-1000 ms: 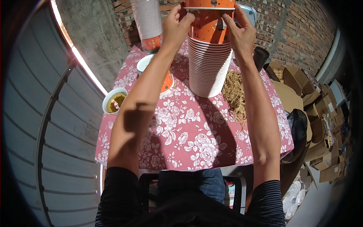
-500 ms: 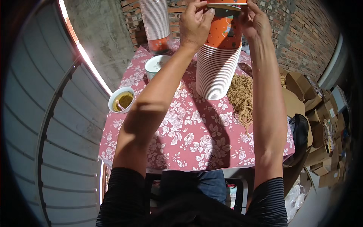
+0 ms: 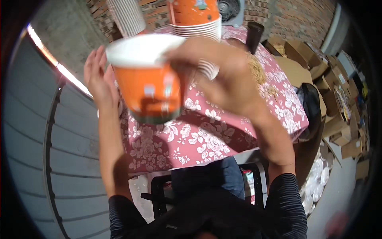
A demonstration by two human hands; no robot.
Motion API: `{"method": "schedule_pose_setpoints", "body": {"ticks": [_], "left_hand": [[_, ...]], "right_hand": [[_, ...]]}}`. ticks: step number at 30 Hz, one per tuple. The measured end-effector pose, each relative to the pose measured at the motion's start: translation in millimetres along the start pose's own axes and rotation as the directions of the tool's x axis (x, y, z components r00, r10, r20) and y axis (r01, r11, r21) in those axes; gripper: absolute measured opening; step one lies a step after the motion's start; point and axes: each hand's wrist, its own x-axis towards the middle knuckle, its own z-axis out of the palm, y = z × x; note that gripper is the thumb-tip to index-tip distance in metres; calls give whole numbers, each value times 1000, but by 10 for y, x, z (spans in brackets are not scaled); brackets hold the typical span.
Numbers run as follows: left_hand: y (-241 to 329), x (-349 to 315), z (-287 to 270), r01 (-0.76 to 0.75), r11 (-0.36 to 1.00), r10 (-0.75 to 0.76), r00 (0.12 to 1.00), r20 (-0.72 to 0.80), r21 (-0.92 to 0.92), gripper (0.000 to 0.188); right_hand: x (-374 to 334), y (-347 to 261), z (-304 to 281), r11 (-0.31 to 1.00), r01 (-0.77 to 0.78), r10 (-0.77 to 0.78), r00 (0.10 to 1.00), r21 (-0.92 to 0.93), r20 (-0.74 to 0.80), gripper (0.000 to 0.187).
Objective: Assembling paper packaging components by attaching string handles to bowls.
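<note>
An orange paper bucket [image 3: 149, 89] with a white rim hangs upright above the table, blurred by motion. My right hand [image 3: 223, 69] grips its rim from the right, with the fingers closed on the edge. At its left side is my left hand [image 3: 99, 79], fingers stretched upward and apart; part of it is hidden behind the bucket, and I cannot tell whether it touches. Beyond them stands a tall stack of white-rimmed paper buckets [image 3: 195, 32], partly covered by my right hand, with an orange bucket side [image 3: 197, 12] showing at its top.
A second stack of white-rimmed buckets [image 3: 126, 18] rises at the back left. Tan tangled strands [image 3: 256, 69] lie on the flowered tablecloth [image 3: 215, 137], near a dark cup [image 3: 254, 36]. A fan [image 3: 230, 10] stands behind. Cardboard boxes [image 3: 296, 53] crowd the right.
My hands have come down and left from the top of the stack, bringing one orange bucket toward me. My left hand has opened beside it. The view has shifted, revealing the fan and dark cup.
</note>
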Motion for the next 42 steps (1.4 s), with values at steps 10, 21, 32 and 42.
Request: {"method": "schedule_pose_setpoints", "body": {"ticks": [10,21,32,42], "left_hand": [[148,-1821,-65,-646,611,-55,540,840,456,31],[63,-1957,10,-727,540,20,515,857,424,10],[45,-2029,165,-703,535,-53,525,849,468,11],[72,-2057,143,-687,507,-80,564,822,521,20]], "right_hand": [[-1465,-657,343,955,-28,149,906,-294,397,25],[-2241,-128,-1290,523,-632,822,552,-572,142,23],[-2413,493,-1434,684,-481,720,570,-549,397,17],[-2193,10,-1084,769,-533,635,702,-353,323,7]]}}
